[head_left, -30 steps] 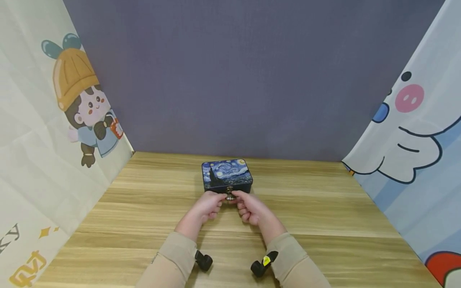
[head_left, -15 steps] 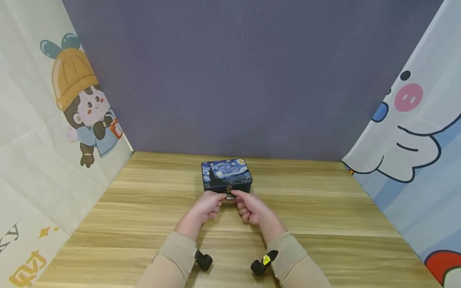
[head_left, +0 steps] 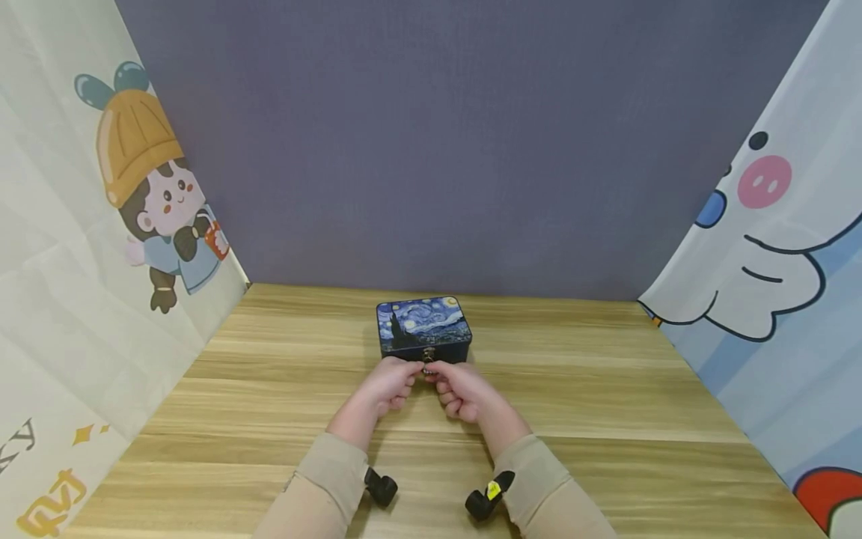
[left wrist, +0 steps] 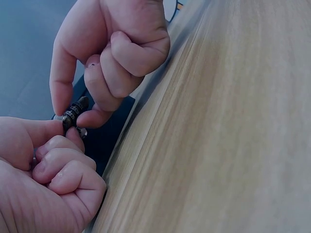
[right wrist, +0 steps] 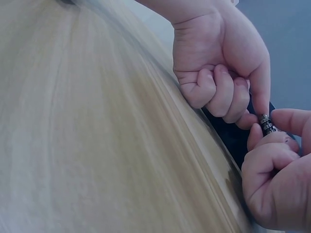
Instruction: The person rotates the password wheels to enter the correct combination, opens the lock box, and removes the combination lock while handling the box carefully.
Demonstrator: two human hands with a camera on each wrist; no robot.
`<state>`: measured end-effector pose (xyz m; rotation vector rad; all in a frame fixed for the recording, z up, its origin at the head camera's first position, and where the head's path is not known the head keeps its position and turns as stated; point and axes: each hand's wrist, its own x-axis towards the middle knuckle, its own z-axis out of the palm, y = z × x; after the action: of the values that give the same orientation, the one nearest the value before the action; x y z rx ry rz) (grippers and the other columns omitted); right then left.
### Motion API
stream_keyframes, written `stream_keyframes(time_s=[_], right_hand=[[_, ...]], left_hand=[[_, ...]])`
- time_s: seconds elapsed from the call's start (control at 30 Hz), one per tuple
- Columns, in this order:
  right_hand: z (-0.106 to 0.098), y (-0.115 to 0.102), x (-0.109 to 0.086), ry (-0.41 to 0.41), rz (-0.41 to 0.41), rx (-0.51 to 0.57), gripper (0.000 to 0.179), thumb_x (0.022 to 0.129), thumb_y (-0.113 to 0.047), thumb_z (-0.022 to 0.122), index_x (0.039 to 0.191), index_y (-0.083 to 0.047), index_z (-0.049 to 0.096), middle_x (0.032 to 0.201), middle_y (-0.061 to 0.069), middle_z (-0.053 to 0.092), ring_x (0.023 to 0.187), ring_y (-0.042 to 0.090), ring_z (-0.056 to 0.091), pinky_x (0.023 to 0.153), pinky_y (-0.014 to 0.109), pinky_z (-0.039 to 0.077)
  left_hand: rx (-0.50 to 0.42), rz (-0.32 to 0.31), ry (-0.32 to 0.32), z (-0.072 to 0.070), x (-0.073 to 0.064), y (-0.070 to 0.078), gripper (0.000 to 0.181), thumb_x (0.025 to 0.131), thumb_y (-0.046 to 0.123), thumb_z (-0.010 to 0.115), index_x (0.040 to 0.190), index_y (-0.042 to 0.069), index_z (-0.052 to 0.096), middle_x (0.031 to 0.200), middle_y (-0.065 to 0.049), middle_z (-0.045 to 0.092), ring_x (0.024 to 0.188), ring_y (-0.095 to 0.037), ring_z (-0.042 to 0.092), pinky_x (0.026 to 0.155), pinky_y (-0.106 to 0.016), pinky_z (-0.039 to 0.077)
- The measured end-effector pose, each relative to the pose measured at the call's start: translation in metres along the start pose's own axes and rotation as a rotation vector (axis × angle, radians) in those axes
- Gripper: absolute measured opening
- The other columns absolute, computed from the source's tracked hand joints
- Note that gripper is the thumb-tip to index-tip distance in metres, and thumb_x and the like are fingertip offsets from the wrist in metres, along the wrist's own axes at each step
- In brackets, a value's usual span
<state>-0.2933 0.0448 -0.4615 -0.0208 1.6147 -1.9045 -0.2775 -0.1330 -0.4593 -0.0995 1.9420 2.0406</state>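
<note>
A tin box (head_left: 426,323) with a swirling night-sky painting on its lid stands closed on the table, its metal clasp (head_left: 429,354) facing me. Just in front of the clasp is a small dark combination padlock (left wrist: 74,110) with ridged number dials. My left hand (head_left: 390,384) pinches one end of it between thumb and index finger, the other fingers curled in. From the opposite side, my right hand (head_left: 465,389) has thumb and index finger around the dials (right wrist: 267,125). In the head view the fingertips mostly cover the padlock; the digits are too small to read.
The wood-grain table (head_left: 606,389) extends on both sides of the box and up to a grey back panel (head_left: 431,150). Cartoon-printed cloths hang at left (head_left: 54,262) and right (head_left: 808,299). Black wrist cameras sit by the left cuff (head_left: 381,490) and right cuff (head_left: 481,503).
My right hand has shifted slightly left and towards me, its thumb now covering more of the padlock. My left hand and the box have stayed in place.
</note>
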Motion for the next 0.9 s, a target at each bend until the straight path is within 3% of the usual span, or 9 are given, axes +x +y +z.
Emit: stream_keyframes(time_s=[0.57, 0.9], right_hand=[[0.002, 0.0014, 0.0016, 0.009, -0.01, -0.002, 0.024, 0.095, -0.03, 0.065, 0.088, -0.008, 0.057, 0.057, -0.009, 0.031, 0.043, 0.002, 0.023, 0.038, 0.018, 0.02], [0.0026, 0.0011, 0.0009, -0.012, -0.015, 0.011, 0.023, 0.095, -0.029, 0.065, 0.086, -0.009, 0.056, 0.058, -0.009, 0.031, 0.044, 0.002, 0.023, 0.038, 0.017, 0.02]], left_hand=[[0.009, 0.008, 0.003, -0.0001, 0.0004, -0.0009, 0.027, 0.105, 0.021, 0.054, 0.081, 0.007, 0.049, 0.057, 0.007, 0.031, 0.044, -0.006, 0.022, 0.04, -0.021, 0.021], [0.015, 0.01, 0.005, -0.0001, 0.0006, -0.0009, 0.034, 0.104, 0.021, 0.054, 0.072, 0.013, 0.046, 0.057, 0.007, 0.03, 0.043, -0.006, 0.022, 0.04, -0.021, 0.02]])
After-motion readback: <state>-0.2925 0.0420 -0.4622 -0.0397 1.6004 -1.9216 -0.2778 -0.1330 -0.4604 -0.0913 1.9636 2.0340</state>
